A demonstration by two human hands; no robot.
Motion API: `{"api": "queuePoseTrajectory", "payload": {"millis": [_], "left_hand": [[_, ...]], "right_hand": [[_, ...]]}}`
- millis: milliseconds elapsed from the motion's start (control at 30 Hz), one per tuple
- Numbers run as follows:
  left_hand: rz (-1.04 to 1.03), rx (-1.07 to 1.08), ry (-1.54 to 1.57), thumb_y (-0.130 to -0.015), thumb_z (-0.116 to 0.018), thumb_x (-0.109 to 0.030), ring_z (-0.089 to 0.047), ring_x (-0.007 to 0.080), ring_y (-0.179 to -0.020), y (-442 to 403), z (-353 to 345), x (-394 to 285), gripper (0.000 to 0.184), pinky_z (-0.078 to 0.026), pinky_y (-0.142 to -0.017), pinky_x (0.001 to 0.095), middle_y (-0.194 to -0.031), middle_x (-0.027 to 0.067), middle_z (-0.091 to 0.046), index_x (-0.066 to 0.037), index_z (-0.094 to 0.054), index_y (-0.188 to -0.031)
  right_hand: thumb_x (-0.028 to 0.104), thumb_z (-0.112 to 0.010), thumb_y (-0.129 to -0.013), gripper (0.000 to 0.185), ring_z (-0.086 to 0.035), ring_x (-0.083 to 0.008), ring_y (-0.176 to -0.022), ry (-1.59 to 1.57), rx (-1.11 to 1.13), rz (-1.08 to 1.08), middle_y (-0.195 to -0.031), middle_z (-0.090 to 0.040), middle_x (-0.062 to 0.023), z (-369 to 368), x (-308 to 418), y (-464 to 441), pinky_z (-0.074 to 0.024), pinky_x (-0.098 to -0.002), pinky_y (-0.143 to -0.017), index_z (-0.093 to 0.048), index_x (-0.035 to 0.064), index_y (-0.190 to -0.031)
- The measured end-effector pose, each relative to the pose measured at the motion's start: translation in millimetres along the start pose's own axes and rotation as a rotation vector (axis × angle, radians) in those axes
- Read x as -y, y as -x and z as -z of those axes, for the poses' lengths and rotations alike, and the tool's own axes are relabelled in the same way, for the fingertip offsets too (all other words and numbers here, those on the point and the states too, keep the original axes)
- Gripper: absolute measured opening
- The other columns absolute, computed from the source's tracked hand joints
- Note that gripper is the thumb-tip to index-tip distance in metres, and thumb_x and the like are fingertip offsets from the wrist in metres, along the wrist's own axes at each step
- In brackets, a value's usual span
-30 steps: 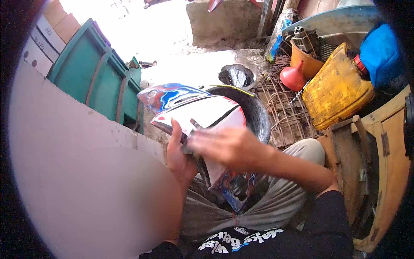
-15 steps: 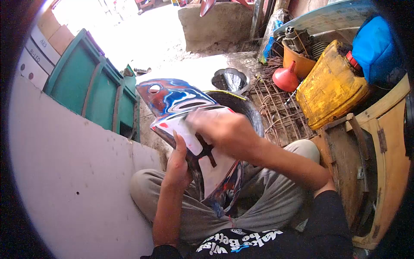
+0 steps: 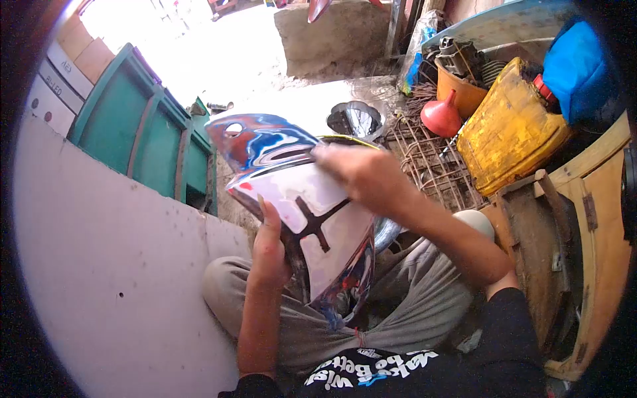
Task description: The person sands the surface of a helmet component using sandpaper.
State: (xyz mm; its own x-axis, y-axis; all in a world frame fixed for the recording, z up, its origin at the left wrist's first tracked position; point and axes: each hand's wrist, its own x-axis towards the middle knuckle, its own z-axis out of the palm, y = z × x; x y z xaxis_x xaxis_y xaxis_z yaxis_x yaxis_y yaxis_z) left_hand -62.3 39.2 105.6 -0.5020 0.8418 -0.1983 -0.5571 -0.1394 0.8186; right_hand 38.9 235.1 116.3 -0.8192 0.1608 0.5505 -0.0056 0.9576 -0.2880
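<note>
A curved motorcycle body panel (image 3: 338, 255) leans across my lap, its far end raised. Swirled blue, red and white layers show on its upper part; the middle is pale with a dark cross-shaped recess. My left hand (image 3: 269, 249) grips its left edge, thumb on the face and the other fingers hidden behind. On the upper right of the panel, near the long slots, lies my right hand (image 3: 371, 176), its fingers bent together and slightly blurred. Whatever sits under those fingertips is hidden. Behind the panel, a dark basin (image 3: 388, 233) is partly covered.
A black scalloped bowl (image 3: 355, 121) stands on the floor ahead. To the right are a rusty wire grid (image 3: 441, 174), a red funnel (image 3: 441, 114), a yellow jerrycan (image 3: 511, 132) and a wooden frame (image 3: 594, 252). A white wall (image 3: 119, 252) and a green cabinet (image 3: 126, 113) line the left.
My right hand has slid to the right across the panel, uncovering more of the dark cross-shaped recess. The panel has shifted slightly; my left hand keeps its hold.
</note>
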Motion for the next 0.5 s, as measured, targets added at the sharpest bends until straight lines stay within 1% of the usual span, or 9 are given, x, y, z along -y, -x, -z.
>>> {"api": "queuePoseTrajectory", "payload": {"millis": [100,133,167,233,267,333,400,467,500], "left_hand": [[-0.096,-0.025,0.16,-0.106,-0.046,-0.059,-0.062,0.0283,-0.121,-7,1,-1,0.07,-0.051,-0.106,0.0435,-0.133,0.0133,-0.062,-0.002,-0.044,-0.147],[-0.105,-0.035,0.171,-0.106,-0.046,-0.058,-0.062,0.0281,-0.12,-7,5,-1,0.069,-0.051,-0.106,0.0434,-0.133,0.013,-0.062,-0.002,-0.045,-0.147],[-0.122,-0.062,0.134,-0.106,-0.045,-0.057,-0.063,0.0278,-0.119,-8,3,0,0.068,-0.052,-0.104,0.0432,-0.133,0.0128,-0.063,-0.002,-0.045,-0.147],[-0.101,-0.171,0.189,-0.107,-0.045,-0.055,-0.064,0.0264,-0.114,-7,-12,-4,0.064,-0.053,-0.1,0.0427,-0.129,0.0113,-0.064,-0.002,-0.047,-0.144],[-0.105,-0.171,0.158,-0.108,-0.042,-0.056,-0.063,0.0275,-0.118,-7,-9,-2,0.067,-0.052,-0.103,0.0438,-0.133,0.0127,-0.062,-0.002,-0.045,-0.146],[-0.123,-0.164,0.096,-0.108,-0.037,-0.059,-0.061,0.0297,-0.127,-12,4,1,0.071,-0.049,-0.109,0.0459,-0.141,0.0155,-0.059,-0.002,-0.042,-0.15],[-0.136,-0.072,0.116,-0.108,-0.038,-0.059,-0.061,0.0296,-0.126,-17,18,6,0.07,-0.049,-0.108,0.046,-0.141,0.0153,-0.059,-0.003,-0.042,-0.15],[-0.115,-0.076,0.111,-0.108,-0.037,-0.059,-0.061,0.0293,-0.126,-20,32,12,0.07,-0.05,-0.108,0.0457,-0.14,0.0152,-0.059,-0.003,-0.042,-0.15],[-0.184,-0.08,0.137,-0.107,-0.036,-0.06,-0.061,0.0286,-0.126,-19,6,5,0.07,-0.051,-0.106,0.0455,-0.14,0.0152,-0.06,-0.003,-0.043,-0.148]], "right_hand": [[0.014,-0.063,-0.089,0.039,-0.073,-0.0244,-0.112,0.056,-0.132,0.318,-0.122,-0.074,-0.016,-8,60,16,-0.061,-0.0371,-0.089,-0.07,0.0054,-0.127],[0.015,-0.062,-0.09,0.038,-0.074,-0.0266,-0.109,0.051,-0.101,0.304,-0.118,-0.075,-0.0161,-6,63,16,-0.0613,-0.0381,-0.087,-0.07,0.0051,-0.126],[0.015,-0.062,-0.09,0.037,-0.075,-0.0274,-0.105,0.112,0.069,0.142,-0.115,-0.075,-0.0174,-4,51,15,-0.0613,-0.0386,-0.086,-0.07,0.0047,-0.124],[0.014,-0.062,-0.089,0.035,-0.075,-0.0304,-0.089,0.088,0.118,-0.115,-0.106,-0.074,-0.0199,-7,0,5,-0.0607,-0.04,-0.076,-0.07,0.0045,-0.121],[0.011,-0.063,-0.087,0.037,-0.075,-0.0314,-0.085,0.061,0.1,-0.128,-0.106,-0.074,-0.0203,-7,-15,2,-0.0603,-0.0391,-0.073,-0.069,0.0044,-0.122],[0.012,-0.062,-0.088,0.035,-0.076,-0.0288,-0.086,0.145,0.198,-0.091,-0.107,-0.075,-0.0168,-8,17,8,-0.061,-0.0384,-0.074,-0.069,0.0053,-0.122],[0.018,-0.064,-0.092,0.033,-0.076,-0.0241,-0.082,0.066,-0.138,0.223,-0.107,-0.077,-0.0127,-23,56,23,-0.0597,-0.0379,-0.069,-0.07,0.007,-0.122],[0.017,-0.064,-0.09,0.034,-0.076,-0.025,-0.084,0.025,-0.139,0.326,-0.107,-0.076,-0.0146,-20,52,24,-0.06,-0.0384,-0.071,-0.07,0.0057,-0.121],[0.017,-0.064,-0.089,0.033,-0.076,-0.0252,-0.085,0.09,0.003,0.164,-0.107,-0.076,-0.0154,-14,40,19,-0.0605,-0.0384,-0.072,-0.07,0.0057,-0.12]]}}
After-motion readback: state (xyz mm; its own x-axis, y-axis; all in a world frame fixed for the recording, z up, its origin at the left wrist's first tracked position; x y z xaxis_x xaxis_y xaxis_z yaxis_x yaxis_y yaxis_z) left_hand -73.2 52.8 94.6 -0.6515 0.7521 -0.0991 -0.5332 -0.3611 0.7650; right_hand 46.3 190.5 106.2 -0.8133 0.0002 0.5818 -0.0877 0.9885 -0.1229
